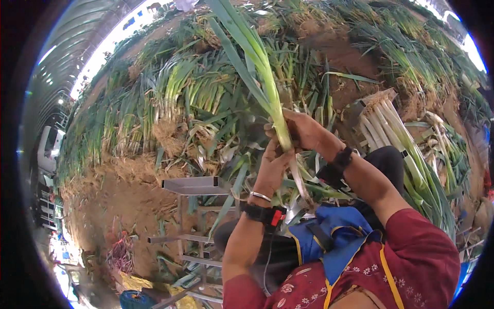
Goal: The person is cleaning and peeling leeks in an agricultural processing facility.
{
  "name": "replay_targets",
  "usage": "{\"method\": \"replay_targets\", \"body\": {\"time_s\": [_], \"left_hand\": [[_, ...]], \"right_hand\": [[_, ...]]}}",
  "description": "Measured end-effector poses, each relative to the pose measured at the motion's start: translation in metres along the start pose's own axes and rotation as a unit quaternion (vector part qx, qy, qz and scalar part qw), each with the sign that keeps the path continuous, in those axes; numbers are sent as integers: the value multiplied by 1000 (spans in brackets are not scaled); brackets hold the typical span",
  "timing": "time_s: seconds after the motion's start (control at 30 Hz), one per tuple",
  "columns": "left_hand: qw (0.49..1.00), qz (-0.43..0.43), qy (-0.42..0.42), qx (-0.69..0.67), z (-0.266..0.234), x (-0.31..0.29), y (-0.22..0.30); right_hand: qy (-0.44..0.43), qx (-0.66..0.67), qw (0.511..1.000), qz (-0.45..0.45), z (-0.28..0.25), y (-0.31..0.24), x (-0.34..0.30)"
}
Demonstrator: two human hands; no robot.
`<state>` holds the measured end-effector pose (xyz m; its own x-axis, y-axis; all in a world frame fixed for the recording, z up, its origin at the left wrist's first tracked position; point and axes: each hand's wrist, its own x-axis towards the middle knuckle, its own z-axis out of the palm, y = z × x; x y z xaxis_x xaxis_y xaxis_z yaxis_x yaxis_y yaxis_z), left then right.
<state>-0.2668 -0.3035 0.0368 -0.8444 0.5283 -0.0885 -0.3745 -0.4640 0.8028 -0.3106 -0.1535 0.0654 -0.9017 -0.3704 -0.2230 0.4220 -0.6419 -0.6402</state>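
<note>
from my end, i see the left hand [274, 166] pinching a leek [274, 100], the right hand [305, 131] gripping it higher.

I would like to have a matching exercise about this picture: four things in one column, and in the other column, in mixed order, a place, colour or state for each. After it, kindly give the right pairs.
Things
1. Long leek-like stalk
2. Bangle
3. Draped cloth
4. Metal frame

Place, colour or state
A. Blue with yellow edging
B. Stands to the left of the left hand
C. Held in both the left hand and the right hand
D. Worn around the left wrist

Right pairs: 1-C, 2-D, 3-A, 4-B
</note>
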Motion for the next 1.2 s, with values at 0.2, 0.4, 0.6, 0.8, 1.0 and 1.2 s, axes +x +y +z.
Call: {"method": "replay_targets", "body": {"time_s": [0.2, 0.4, 0.6, 0.8, 1.0, 1.2], "left_hand": [[998, 3, 6, 65, -10, 1, 12], [833, 103, 188, 509, -29, -5, 62], [940, 257, 192, 116, -38, -13, 100], [973, 147, 164, -66, -82, 0, 96], [971, 194, 121, -77, -79, -1, 98], [948, 264, 169, -64, -86, -11, 111]], "right_hand": [[-91, -3, 994, -57, 5, -1, 14], [-76, -118, 981, -131, 15, 14, 9], [-79, -225, 953, -190, 19, 48, 15], [-92, -241, 950, -178, 24, 76, 26], [-20, -194, 970, -147, 25, 76, 29], [-30, -142, 981, -131, 18, 57, 14]]}}
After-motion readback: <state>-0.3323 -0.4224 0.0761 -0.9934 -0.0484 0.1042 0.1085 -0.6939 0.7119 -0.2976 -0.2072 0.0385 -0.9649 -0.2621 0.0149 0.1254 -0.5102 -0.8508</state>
